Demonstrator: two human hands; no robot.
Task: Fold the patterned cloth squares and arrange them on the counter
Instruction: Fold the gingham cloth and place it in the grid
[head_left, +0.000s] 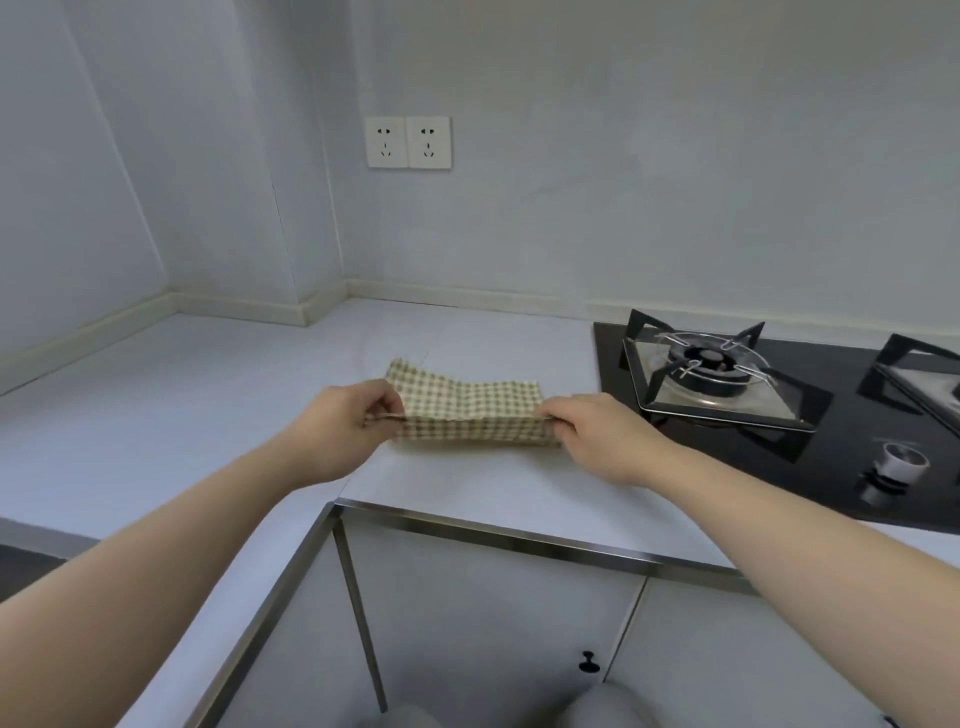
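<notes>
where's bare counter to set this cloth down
Widest bare counter: left of the left hand, out to the corner wall. Another strip runs behind the checked cloth to the wall under the sockets, a narrower one before it to the front edge. Crowded right: the hob starts beside the right hand.

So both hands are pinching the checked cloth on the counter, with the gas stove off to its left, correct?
Not quite: the stove sits to the right of the cloth, not the left; the head view shows it. The rest holds: the left hand and right hand each pinch an end of it on the counter.
</notes>
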